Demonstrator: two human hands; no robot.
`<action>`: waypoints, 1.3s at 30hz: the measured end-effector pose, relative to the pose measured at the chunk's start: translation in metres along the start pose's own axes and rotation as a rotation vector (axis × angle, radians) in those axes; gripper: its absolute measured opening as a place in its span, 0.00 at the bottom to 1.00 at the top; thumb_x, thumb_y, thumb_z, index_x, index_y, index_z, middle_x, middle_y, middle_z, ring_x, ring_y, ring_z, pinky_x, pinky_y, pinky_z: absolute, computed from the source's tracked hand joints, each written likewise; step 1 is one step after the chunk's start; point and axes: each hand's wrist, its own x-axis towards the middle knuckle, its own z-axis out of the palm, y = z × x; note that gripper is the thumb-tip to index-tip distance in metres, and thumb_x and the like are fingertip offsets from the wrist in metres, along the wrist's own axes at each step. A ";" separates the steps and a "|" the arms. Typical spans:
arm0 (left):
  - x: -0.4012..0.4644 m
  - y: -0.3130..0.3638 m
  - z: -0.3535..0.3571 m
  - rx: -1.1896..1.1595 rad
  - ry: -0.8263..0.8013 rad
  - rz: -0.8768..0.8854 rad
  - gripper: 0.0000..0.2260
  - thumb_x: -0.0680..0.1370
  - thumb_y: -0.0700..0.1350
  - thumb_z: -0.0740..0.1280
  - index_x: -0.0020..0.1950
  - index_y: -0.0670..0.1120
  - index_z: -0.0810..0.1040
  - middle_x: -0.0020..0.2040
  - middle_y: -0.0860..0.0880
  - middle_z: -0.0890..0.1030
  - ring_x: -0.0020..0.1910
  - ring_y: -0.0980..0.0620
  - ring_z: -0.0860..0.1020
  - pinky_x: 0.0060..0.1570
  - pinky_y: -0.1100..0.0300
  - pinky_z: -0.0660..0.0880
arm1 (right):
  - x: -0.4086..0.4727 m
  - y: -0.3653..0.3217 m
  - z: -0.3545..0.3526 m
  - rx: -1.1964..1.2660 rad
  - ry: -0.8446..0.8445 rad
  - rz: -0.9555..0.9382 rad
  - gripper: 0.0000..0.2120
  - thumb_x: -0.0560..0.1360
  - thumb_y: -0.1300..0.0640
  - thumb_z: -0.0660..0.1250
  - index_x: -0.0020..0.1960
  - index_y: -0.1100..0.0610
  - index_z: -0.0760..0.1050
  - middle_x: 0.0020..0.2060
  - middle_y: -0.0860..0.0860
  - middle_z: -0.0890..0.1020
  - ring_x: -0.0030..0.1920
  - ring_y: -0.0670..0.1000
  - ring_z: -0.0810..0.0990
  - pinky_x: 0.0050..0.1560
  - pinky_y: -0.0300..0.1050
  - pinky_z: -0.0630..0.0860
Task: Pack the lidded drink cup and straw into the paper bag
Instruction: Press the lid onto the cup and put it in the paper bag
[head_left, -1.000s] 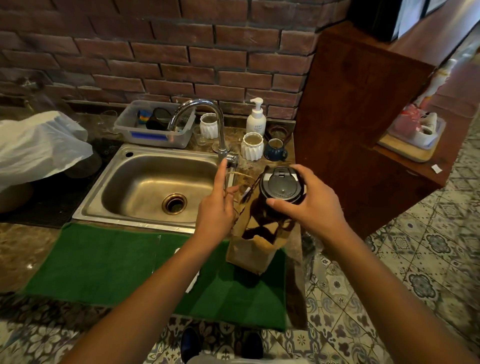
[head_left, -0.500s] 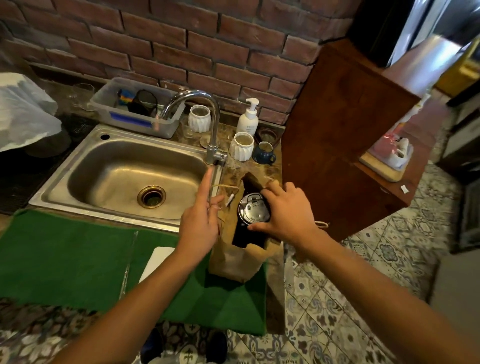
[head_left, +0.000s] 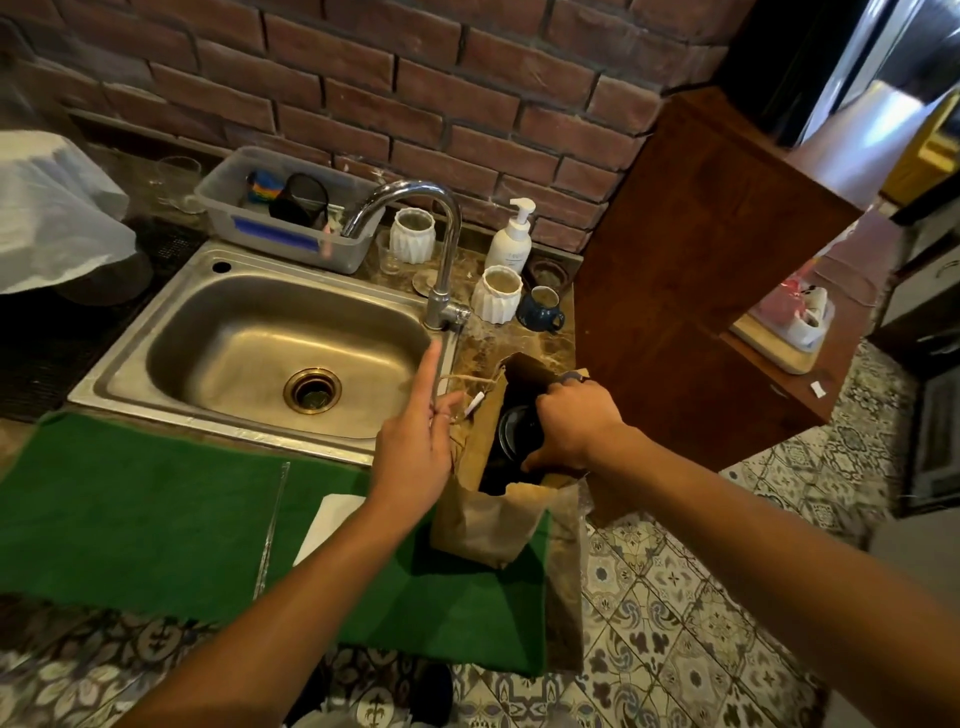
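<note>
The dark drink cup with its round black lid (head_left: 514, 434) sits down inside the open brown paper bag (head_left: 485, 519), its top below the bag's rim. My right hand (head_left: 571, 428) reaches into the bag's mouth with fingers curled around the cup's lid; the fingertips are hidden inside the bag. My left hand (head_left: 415, 447) holds the bag's near-left edge, pinching the twine handle (head_left: 467, 382) between thumb and middle fingers, while the index finger points straight up toward the tap. A small white paper-wrapped tip (head_left: 475, 404), possibly the straw, shows beside my left thumb at the bag's rim; I cannot tell for certain. The bag stands upright on the right end of a green cloth mat (head_left: 130, 525) laid over the counter's front edge. A white folded paper (head_left: 330, 519) lies on the mat, partly under my left forearm. Left of the bag is the stainless steel sink (head_left: 249, 343) with a chrome gooseneck tap (head_left: 441, 249). Behind the tap stand two white ribbed ceramic cups (head_left: 496, 293), a small dark blue mug (head_left: 543, 309) and a white pump bottle (head_left: 511, 239), before a red brick wall (head_left: 363, 78).
</note>
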 end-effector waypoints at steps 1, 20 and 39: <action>0.001 0.001 0.000 0.001 -0.002 -0.003 0.39 0.83 0.41 0.61 0.72 0.76 0.39 0.61 0.56 0.83 0.29 0.64 0.75 0.28 0.73 0.67 | 0.003 0.000 0.002 -0.017 0.007 0.009 0.39 0.62 0.26 0.73 0.59 0.55 0.80 0.55 0.54 0.82 0.58 0.58 0.78 0.57 0.54 0.79; 0.008 0.010 0.007 -0.042 -0.021 0.011 0.39 0.83 0.41 0.61 0.71 0.78 0.41 0.62 0.56 0.82 0.29 0.64 0.75 0.32 0.71 0.71 | 0.004 0.016 0.022 0.176 0.091 -0.066 0.40 0.73 0.29 0.64 0.80 0.42 0.58 0.61 0.51 0.83 0.64 0.58 0.78 0.50 0.50 0.75; 0.007 0.015 -0.015 -0.107 0.048 -0.013 0.36 0.78 0.52 0.70 0.80 0.62 0.51 0.65 0.60 0.77 0.56 0.61 0.79 0.56 0.58 0.78 | -0.098 -0.019 -0.083 0.862 0.722 -0.112 0.14 0.79 0.43 0.65 0.60 0.48 0.82 0.47 0.42 0.86 0.45 0.43 0.84 0.44 0.49 0.84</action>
